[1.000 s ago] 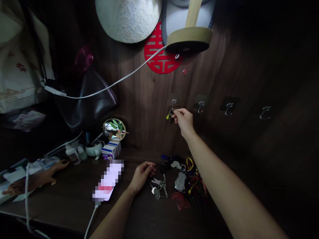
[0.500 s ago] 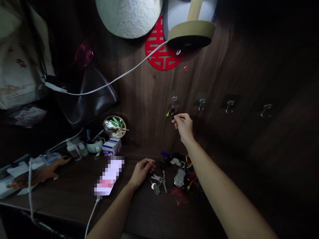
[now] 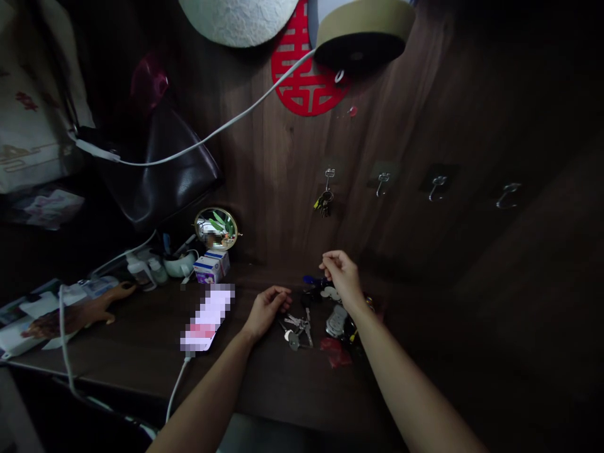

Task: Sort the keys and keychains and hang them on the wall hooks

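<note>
My left hand (image 3: 270,309) rests on the dark wooden surface, fingers loosely curled, with no object showing in them. Just to its right lies a bunch of silver keys (image 3: 298,327). My right hand (image 3: 343,275) hovers over a pile of keys and fobs, its thumb and fingers drawn together and nothing visible between them. That pile includes a silver oval fob (image 3: 336,321) and a blue item (image 3: 311,279); my right hand and forearm hide part of it. A key ring with a yellow tag (image 3: 323,204) hangs from the leftmost wall hook (image 3: 329,176), apart from both hands.
Three more hooks (image 3: 383,184) line the wall to the right. A phone (image 3: 207,318) on a white cable lies left of my left hand. Behind it stand small boxes (image 3: 211,267) and a round mirror (image 3: 216,228). Another white cable (image 3: 226,126) droops across the upper left.
My right hand has let go of the key ring, which now hangs on the hook, and has moved down over the pile. My left hand stays in place. The view has tilted slightly down.
</note>
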A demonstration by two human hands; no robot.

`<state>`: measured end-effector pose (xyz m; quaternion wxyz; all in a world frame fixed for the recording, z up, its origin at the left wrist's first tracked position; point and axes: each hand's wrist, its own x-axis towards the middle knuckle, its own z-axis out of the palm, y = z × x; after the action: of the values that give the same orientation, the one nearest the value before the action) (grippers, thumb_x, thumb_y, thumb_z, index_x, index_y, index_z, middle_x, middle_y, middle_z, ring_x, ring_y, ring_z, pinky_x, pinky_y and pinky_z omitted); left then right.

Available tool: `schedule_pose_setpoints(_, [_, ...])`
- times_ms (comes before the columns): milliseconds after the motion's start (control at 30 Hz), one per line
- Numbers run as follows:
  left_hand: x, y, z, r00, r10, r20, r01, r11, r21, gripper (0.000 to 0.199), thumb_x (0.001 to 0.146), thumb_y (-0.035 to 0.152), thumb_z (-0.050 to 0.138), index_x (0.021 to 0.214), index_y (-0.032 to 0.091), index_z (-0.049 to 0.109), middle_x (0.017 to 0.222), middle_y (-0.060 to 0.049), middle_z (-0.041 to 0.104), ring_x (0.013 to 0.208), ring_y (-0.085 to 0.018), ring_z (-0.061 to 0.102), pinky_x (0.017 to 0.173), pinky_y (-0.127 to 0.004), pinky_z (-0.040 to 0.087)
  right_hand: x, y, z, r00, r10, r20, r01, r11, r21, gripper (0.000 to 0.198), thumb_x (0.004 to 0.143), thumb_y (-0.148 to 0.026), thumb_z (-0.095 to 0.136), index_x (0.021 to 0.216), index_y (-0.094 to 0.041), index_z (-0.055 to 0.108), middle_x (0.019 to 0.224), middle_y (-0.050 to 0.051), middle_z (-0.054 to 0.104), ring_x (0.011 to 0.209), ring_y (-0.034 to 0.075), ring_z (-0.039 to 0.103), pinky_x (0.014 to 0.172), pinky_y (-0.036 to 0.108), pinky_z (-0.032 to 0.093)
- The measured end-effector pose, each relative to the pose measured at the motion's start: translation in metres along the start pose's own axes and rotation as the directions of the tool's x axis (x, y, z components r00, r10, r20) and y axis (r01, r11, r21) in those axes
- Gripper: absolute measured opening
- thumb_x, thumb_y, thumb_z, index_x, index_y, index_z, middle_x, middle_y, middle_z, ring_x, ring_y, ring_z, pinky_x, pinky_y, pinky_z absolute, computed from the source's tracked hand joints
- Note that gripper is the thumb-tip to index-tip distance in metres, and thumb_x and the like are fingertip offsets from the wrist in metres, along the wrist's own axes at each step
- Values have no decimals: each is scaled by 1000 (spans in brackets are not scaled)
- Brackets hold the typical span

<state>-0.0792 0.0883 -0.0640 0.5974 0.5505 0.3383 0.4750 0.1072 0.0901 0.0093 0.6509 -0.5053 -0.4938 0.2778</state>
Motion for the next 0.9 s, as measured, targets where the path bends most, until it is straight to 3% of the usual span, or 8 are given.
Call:
schedule_pose_setpoints(200, [-1,0,1,1000,-7,-15,7,1000,-2,36,70,45,65,87,14,63,70,-2,62,60,-10,54,57,-22,42,-31,22,-9,997,23,77,-18,998,-62,23,70,-41,59,78,-19,56,57,-3,58,45,10,47,42,21,35])
schedule_pose_setpoints(333, [-3,1,1,1000,-1,-30,1,1000,17,36,70,45,65,87,14,64,71,-2,63,60,-10,54,58,-22,43,-51,33,-12,988,-46,150,80,971,-227,15,77,-35,54,78,-20,58,62,0,61,55,14,55,50,25,40])
schedule_pose_setpoints(433, [-4,1,1,999,4,-33,-3,1000,26,35,71,44,64,88,14,64,71,-2,63,61,-10,54,58,-22,43,-63,39,-15,953,-145,267,243,890,-387,11,80,-26,50,80,-22,60,74,2,65,68,17,59,62,29,43])
schedule_pose_setpoints(533, [-4,1,1,999,15,-29,-14,1000,23,33,71,43,64,88,14,64,71,-1,63,61,-10,54,58,-21,42,-70,42,-17,889,-220,402,419,744,-520,13,80,-21,50,76,-24,61,77,2,65,77,19,58,73,34,41])
schedule_pose_setpoints(667, [-4,0,0,999,22,-35,-21,999,28,31,72,42,64,87,14,64,71,-1,62,61,-10,54,58,-21,43,-74,41,-15,854,-246,459,511,565,-648,10,77,-26,58,67,-23,61,75,3,64,82,22,55,76,37,35])
schedule_pose_setpoints(800, [-5,0,1,999,17,-35,-16,999,49,30,73,41,63,88,15,64,72,-2,63,61,-10,54,58,-21,43,-78,41,-11,839,-242,487,538,501,-678,10,73,-28,63,65,-23,61,76,3,63,82,21,54,75,36,34])
schedule_pose_setpoints(900, [-6,0,2,999,21,-33,-18,998,65,27,74,38,62,88,15,64,72,-2,63,61,-10,55,59,-22,43,-80,41,-10,836,-251,489,543,515,-663,10,75,-22,59,65,-23,60,75,2,62,81,21,54,75,36,34])
